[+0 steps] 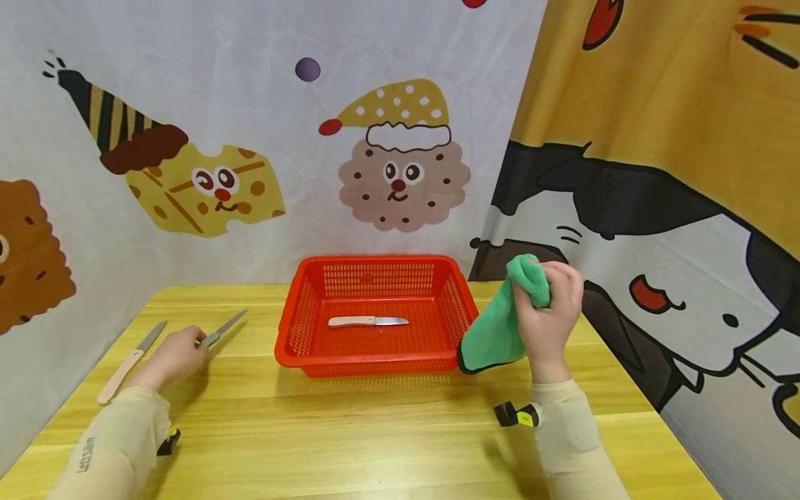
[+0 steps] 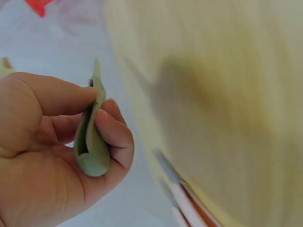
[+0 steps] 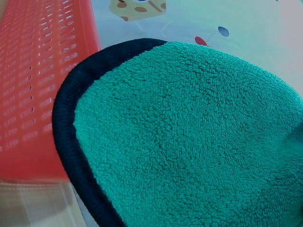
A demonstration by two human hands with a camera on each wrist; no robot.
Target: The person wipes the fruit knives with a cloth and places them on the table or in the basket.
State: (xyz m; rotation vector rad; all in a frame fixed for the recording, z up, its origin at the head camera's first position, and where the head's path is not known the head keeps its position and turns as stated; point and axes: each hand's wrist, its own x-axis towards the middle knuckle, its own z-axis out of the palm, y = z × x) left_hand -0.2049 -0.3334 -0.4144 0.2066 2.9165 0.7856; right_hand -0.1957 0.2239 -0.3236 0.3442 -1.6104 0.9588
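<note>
My left hand (image 1: 171,357) grips a small knife (image 1: 223,328) over the left side of the table. The left wrist view shows its green slotted handle (image 2: 93,151) between thumb and fingers, blade pointing away from the palm. Beside this hand, a knife with a pale pink handle (image 1: 128,367) lies on the table. My right hand (image 1: 553,316) holds a bunched green cloth (image 1: 496,337) with a dark border, raised at the basket's right side. The cloth hangs down and overlaps the basket's corner in the head view. Another pale-handled knife (image 1: 353,321) lies inside the red basket (image 1: 381,367).
The basket stands toward the back middle of the wooden table (image 1: 350,437). Behind the table hangs a white curtain (image 1: 250,42) with cartoon prints, and a yellow printed one (image 1: 675,90) covers the right side.
</note>
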